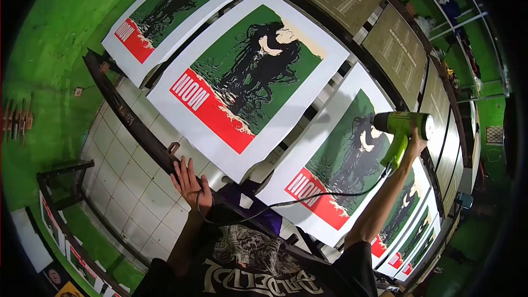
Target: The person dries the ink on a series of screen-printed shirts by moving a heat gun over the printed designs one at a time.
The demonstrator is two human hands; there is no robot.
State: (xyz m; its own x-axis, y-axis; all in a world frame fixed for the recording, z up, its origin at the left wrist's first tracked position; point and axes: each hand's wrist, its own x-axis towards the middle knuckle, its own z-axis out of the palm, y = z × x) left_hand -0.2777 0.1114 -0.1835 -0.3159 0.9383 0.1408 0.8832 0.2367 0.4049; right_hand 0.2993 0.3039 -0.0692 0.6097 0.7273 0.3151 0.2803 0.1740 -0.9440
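My right hand point(416, 144) is wrapped round the grip of a lime-green heat gun point(397, 126). Its dark nozzle points left, over a white printed sheet point(280, 182) with a green picture, a black-haired figure and a red "MOW" block. From the gun's handle a black cord point(297, 200) runs across that sheet and loops by my left wrist. With fingers stretched out, my left hand point(193, 187) lies at the dark metal rail point(144, 142) along the table's near side, holding nothing. Close to it is the corner of another printed sheet point(223, 157) of the same design.
More of these prints point(165, 14) lie along the table at upper left and lower right. Behind them stands a row of olive boards point(330, 0) with pale lettering. White floor tiles point(132, 181) show below the rail, and a metal rack point(456, 25) is at upper right.
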